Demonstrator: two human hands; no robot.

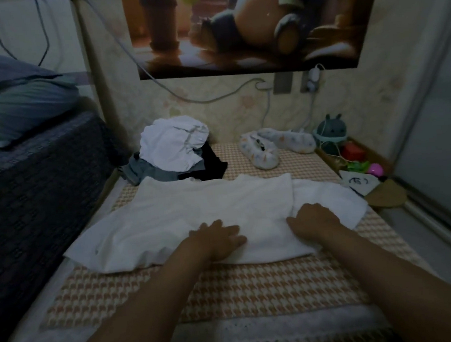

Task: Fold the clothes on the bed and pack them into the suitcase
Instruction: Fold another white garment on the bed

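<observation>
A white shirt [184, 213] lies spread flat across the checked bed cover [227, 288] in front of me. My left hand [218, 238] rests flat on its near middle, fingers straight and pointing right. My right hand [316, 222] presses on the shirt's right part, beside a fold line, fingers pointing left. Behind the shirt sits a pile of unfolded clothes: a crumpled white garment [173, 145] on top of a grey-blue piece [147, 172] and a black piece [209, 164]. No suitcase is in view.
A dark blue bed [33, 189] with a pillow [15, 116] rises at the left. Patterned slippers [265, 148], a plush toy [331, 132] and small toys [363, 166] lie by the far wall. Cables [214, 97] hang there. A pale door [435, 129] stands at the right.
</observation>
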